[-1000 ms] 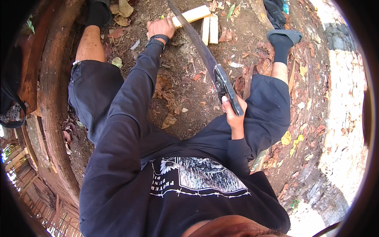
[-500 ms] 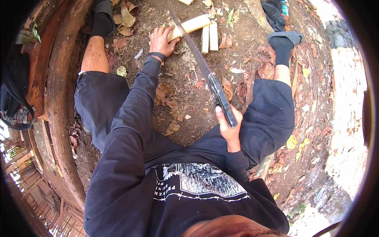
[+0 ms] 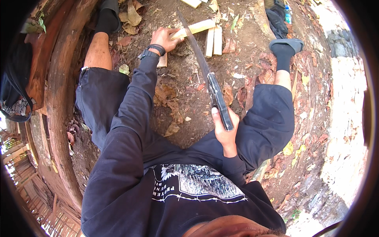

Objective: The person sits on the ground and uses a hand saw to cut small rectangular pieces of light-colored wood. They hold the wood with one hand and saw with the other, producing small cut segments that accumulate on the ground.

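Observation:
My left hand is closed around the left end of a pale split wood stick low over the ground ahead of me. In my right hand is the black handle of a long machete, held near my right thigh. Its dark blade slants up and left, crossing in front of the stick. Whether blade and wood touch, I cannot tell. Two short pale wood pieces lie side by side to the right, just below the stick. Another wood piece shows partly beneath my left wrist.
Dry leaves and wood chips litter the dirt between my legs. A long log runs along my left, with a black bag beyond it. More cut wood lies at the far edge. A dark bundle and a bottle sit far right.
My left hand has shifted slightly with the stick, uncovering a wood piece under the wrist. The machete has tilted a little and its handle sits slightly lower in view.

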A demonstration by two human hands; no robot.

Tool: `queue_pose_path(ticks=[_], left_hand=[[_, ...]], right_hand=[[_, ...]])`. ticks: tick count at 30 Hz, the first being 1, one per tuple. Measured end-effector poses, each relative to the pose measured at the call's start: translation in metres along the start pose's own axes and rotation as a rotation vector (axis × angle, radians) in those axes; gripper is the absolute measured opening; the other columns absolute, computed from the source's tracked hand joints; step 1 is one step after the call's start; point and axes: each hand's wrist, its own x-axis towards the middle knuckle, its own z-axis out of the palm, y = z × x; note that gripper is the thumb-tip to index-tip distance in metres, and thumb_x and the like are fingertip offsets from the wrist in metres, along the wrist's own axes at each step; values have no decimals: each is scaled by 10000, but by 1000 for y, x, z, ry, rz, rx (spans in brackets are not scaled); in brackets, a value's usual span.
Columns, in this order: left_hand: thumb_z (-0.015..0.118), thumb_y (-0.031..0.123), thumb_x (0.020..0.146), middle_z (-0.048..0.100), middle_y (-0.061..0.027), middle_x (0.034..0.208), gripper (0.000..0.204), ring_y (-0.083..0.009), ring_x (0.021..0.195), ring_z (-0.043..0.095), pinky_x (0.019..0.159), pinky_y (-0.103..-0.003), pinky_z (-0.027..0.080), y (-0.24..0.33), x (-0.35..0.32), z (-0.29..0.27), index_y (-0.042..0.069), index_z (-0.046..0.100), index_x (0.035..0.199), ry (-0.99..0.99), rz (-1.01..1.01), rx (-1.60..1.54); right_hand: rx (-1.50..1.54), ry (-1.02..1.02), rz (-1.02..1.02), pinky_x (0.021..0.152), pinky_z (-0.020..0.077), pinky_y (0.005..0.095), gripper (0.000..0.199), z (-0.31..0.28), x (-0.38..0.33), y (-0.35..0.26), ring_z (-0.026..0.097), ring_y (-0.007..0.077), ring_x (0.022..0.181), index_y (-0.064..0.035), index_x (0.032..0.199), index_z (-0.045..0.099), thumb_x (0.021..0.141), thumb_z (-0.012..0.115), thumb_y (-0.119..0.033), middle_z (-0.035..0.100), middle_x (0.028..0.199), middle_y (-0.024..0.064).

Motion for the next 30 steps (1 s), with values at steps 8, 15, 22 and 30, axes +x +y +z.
queue_pose_path(ticks=[8, 15, 22, 30], left_hand=[[466, 389, 1118, 740, -146, 1194, 461, -362, 1141, 644, 1074, -542, 458, 7, -10, 33, 82, 809, 1147, 308, -38, 202], [445, 372, 1128, 781, -158, 907, 515, -378, 928, 695, 943, -527, 478, 8, -15, 24, 81, 810, 911, 281, -86, 173], [506, 355, 1120, 766, -188, 889, 472, -395, 854, 703, 884, -523, 498, 14, -24, 33, 57, 796, 895, 488, -1, 107], [368, 492, 1145, 757, -238, 793, 730, -411, 793, 724, 961, -539, 462, 14, -1, 12, 46, 818, 785, 280, -178, 265]], right_hand=[[-40, -15, -30, 559, 422, 311, 195, 5, -3, -5, 496, 72, 588, 5, 902, 691, 1011, 784, -128, 549, 635, 4], [-76, -40, -43, 551, 414, 297, 185, -4, -5, -19, 503, 61, 586, 9, 905, 698, 1007, 787, -118, 566, 636, -4], [-13, -1, 36, 561, 422, 293, 146, 1, -10, -2, 519, 58, 607, 18, 940, 714, 1011, 770, -96, 576, 659, -8], [94, -18, 96, 588, 426, 283, 185, 11, 8, -20, 508, 54, 657, 12, 994, 721, 1040, 778, -157, 591, 720, -18]])
